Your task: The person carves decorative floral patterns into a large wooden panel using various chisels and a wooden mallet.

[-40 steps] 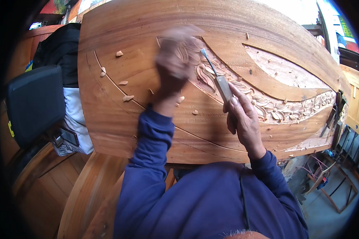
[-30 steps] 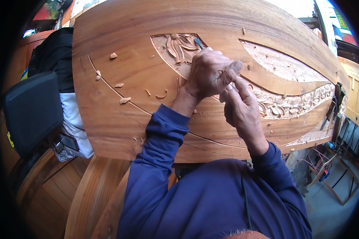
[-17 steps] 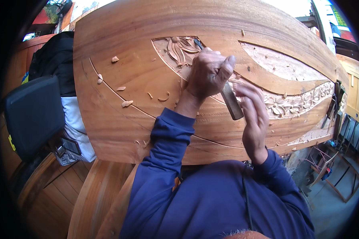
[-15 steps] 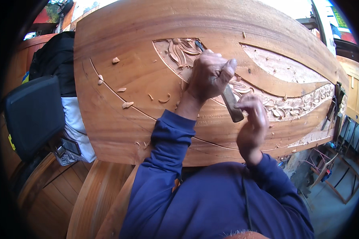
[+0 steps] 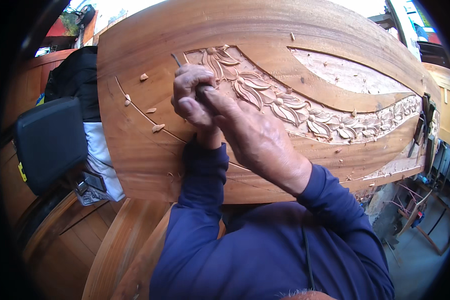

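Observation:
My left hand (image 5: 195,97) is closed round a carving chisel (image 5: 176,60). The chisel's thin dark blade sticks out past the knuckles, over plain wood just left of the carving. My right hand (image 5: 265,137) reaches across from the right, and its fingers close at the dark butt of the handle, against my left hand. Part of those fingers is hidden. Beneath both hands lies a broad wooden panel (image 5: 150,55). A carved band of flowers and leaves (image 5: 277,101) curves across it to the right. The chisel's handle is mostly covered by my hands.
Wood chips (image 5: 158,128) are scattered on the panel's left part. Several dark tools (image 5: 423,122) lie at its right end. A black chair back (image 5: 50,142) and white cloth (image 5: 102,155) stand close to the left edge. Wooden boards (image 5: 127,240) lie below.
My left hand has moved left with the chisel, off the carved flowers, and the tool is turned. My right hand has come left and forward to meet it at the handle.

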{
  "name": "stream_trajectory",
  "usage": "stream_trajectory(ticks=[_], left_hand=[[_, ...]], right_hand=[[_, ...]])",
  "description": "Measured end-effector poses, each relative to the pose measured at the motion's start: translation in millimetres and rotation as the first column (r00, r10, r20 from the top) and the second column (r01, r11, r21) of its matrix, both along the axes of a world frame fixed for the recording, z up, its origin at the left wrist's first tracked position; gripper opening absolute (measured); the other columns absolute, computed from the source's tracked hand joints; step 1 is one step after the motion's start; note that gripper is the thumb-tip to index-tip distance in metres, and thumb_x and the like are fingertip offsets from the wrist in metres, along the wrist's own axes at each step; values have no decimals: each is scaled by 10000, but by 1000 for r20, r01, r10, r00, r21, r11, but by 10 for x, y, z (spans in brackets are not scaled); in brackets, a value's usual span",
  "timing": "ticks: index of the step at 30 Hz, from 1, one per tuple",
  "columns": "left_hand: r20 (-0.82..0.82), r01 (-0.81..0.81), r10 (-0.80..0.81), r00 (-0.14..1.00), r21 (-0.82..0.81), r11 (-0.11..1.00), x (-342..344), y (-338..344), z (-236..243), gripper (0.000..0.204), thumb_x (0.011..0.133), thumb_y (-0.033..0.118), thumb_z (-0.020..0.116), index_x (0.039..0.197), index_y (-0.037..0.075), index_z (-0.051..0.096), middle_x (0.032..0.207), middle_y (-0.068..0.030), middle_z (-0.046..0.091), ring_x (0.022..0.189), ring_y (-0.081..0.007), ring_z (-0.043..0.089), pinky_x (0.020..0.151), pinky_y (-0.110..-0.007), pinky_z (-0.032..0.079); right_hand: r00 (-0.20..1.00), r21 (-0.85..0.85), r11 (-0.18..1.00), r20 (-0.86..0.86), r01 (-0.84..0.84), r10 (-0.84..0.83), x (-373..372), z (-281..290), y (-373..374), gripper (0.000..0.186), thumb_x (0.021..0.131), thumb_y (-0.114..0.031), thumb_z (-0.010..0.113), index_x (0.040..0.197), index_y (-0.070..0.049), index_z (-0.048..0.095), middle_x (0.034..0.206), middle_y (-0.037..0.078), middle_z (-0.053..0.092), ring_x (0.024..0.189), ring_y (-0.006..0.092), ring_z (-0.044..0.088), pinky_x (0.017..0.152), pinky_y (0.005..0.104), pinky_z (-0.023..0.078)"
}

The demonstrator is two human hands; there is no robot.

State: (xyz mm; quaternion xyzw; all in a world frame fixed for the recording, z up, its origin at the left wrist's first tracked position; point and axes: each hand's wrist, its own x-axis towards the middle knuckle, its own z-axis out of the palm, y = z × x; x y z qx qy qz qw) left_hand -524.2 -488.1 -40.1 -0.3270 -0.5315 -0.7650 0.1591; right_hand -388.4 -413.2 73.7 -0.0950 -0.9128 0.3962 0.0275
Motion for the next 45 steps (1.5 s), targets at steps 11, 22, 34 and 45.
stream_trajectory(ticks=[11,22,34,45], left_hand=[[-361,-336,62,931,-775,535,-512,155,-71,124,858,67,779,927,74,676,909,-107,690,864,-308,659,736,-429,537],[-270,-78,-103,957,-585,807,141,280,186,110,899,145,757,980,82,719,998,-90,716,952,-297,663,881,-422,499],[11,223,-274,962,-612,759,242,506,96,561,1110,310,390,660,56,607,630,-99,624,574,-292,544,631,-425,414],[43,239,-242,969,-399,885,158,476,69,447,1005,228,487,590,69,532,545,-117,514,502,-330,485,571,-443,380]], right_hand=[[879,-686,558,288,466,-380,1066,-418,458,535,1097,-157,514,1605,-94,361,805,-41,524,650,13,417,543,163,338],[862,-747,431,453,506,-226,515,-347,517,471,1109,-308,513,1541,-124,478,768,-12,556,545,29,440,466,218,362],[850,-762,377,478,527,-222,185,-1,621,386,1097,-159,539,1425,43,535,798,-51,526,607,12,400,526,190,321],[723,-808,62,488,586,-489,44,-290,137,408,1093,-196,512,1467,-35,487,731,-22,523,451,47,360,404,190,269]])
